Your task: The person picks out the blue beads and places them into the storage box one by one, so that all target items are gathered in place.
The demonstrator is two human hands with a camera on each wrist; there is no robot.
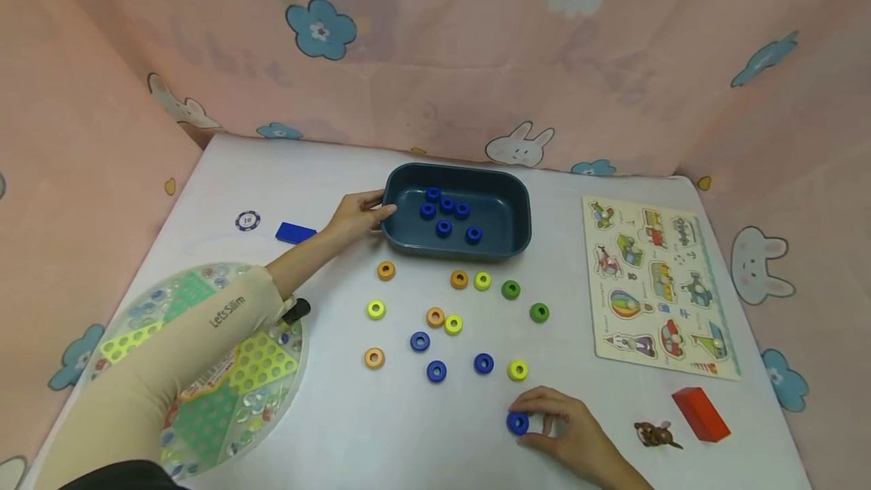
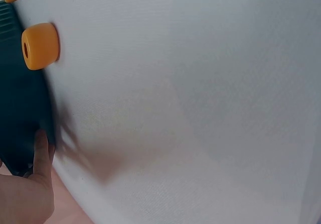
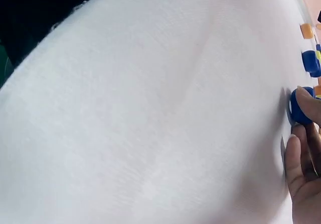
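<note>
Blue ring [image 1: 511, 429] sits pinched between the thumb and fingertips of the right hand [image 1: 568, 433], at the near side of the white table [image 1: 327, 429]; from my feeds I cannot tell whether it touches the surface. Just beyond it I see a yellow ring [image 1: 518, 377], and three loose blue rings [image 1: 431, 379] lie a little farther up and to the left. Around and beyond those I count three more yellow rings, four orange rings [image 1: 368, 363] and two green rings [image 1: 534, 318], scattered apart or in near pairs. Past them stands the dark tray [image 1: 503, 206], six blue rings inside it, and the left hand [image 1: 357, 216] grips its left end, thumb over the rim. My left wrist view shows an orange ring close beside the tray. Near that hand lie a blue block [image 1: 296, 233] and a chip [image 1: 248, 221] marked 10; its sleeved forearm crosses over a round board [image 1: 204, 426]. On the right I have a picture board [image 1: 646, 286], a red block [image 1: 701, 414] and a small brown animal figure [image 1: 655, 435] beside that block.
</note>
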